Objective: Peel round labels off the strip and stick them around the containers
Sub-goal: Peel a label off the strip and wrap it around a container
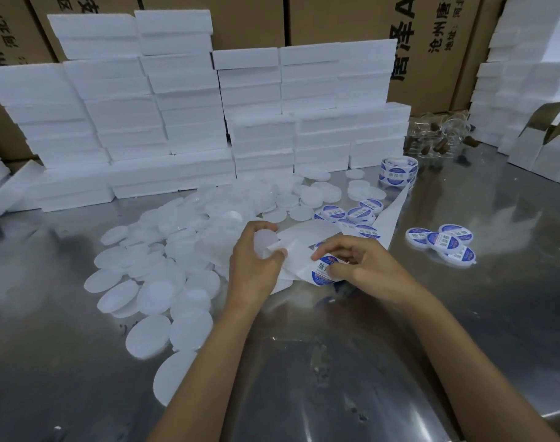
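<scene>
Head view, left hand (256, 266) gripping container (265, 245) (white), right hand (361, 266) pinching label (323, 271).

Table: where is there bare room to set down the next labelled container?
Bare steel table lies right of the three labelled containers and near the front edge. Crowded: the unlabelled white containers on the left and the backing strip in the middle.

Single head cam, wide-angle, looks fwd/down at steel table (463, 314), hands close at 12 o'clock, foam boxes (189, 122) farther back.
</scene>
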A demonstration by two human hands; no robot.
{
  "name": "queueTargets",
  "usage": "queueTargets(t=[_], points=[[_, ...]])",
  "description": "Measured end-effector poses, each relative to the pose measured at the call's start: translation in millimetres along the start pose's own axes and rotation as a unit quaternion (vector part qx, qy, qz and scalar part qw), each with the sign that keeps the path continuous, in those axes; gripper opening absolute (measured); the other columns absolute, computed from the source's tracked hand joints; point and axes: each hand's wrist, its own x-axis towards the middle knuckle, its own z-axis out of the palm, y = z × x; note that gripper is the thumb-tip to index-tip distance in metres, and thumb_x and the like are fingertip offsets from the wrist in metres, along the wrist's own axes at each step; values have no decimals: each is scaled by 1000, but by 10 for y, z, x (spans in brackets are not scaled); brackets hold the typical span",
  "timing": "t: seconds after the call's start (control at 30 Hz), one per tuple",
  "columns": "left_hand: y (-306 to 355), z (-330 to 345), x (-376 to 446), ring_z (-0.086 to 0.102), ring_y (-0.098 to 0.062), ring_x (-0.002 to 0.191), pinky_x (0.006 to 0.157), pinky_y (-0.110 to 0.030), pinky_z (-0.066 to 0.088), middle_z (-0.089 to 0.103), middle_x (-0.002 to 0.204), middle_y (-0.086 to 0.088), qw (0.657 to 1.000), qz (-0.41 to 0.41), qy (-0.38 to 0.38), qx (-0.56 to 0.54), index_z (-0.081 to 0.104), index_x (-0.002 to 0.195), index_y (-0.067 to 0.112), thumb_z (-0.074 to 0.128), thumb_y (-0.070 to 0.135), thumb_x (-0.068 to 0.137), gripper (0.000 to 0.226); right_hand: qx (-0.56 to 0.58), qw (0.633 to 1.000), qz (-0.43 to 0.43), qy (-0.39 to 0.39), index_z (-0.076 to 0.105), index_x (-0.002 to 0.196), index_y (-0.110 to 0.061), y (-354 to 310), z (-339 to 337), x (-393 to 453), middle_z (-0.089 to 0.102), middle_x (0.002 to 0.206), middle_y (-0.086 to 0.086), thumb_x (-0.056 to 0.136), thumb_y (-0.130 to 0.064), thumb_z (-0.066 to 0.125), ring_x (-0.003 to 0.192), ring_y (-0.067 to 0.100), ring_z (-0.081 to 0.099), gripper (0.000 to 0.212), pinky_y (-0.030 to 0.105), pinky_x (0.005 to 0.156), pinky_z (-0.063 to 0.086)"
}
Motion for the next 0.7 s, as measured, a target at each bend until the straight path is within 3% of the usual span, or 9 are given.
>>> queueTargets(t=[0.2,0.4,0.57,0.7], points=[[-10,31,-29,54,-15,107,69,5,36,60,114,6,1000,8,-16,15,56,106,29,69,1,84,38,9,999,-32,-9,74,96,-10,6,5,-6,74,105,-5,84,14,59,103,9,68,31,22,91,52],[-8,50,-38,52,-9,99,66,3,38,54,99,25,999,7,-35,25,51,94,37,67,1,84,41,4,999,-33,-16,74,97,-12,6,7,-14,74,103,-8,87,12,58,102,9,68,31,20,89,53],[-26,48,-39,53,-8,95,62,3,40,55,103,16,999,3,-42,34,51,98,36,65,-1,84,42,-30,998,-49,-23,76,101,-18,-4,2,-22,73,105,-11,89,7,59,105,6,65,32,17,90,49],[-25,46,-49,55,-2,88,61,1,40,55,98,21,998,1,-52,30,54,102,32,64,-2,83,41,-16,999,-38,-31,74,104,-16,-7,10,-21,73,108,-13,90,8,59,110,0,63,32,12,90,47]])
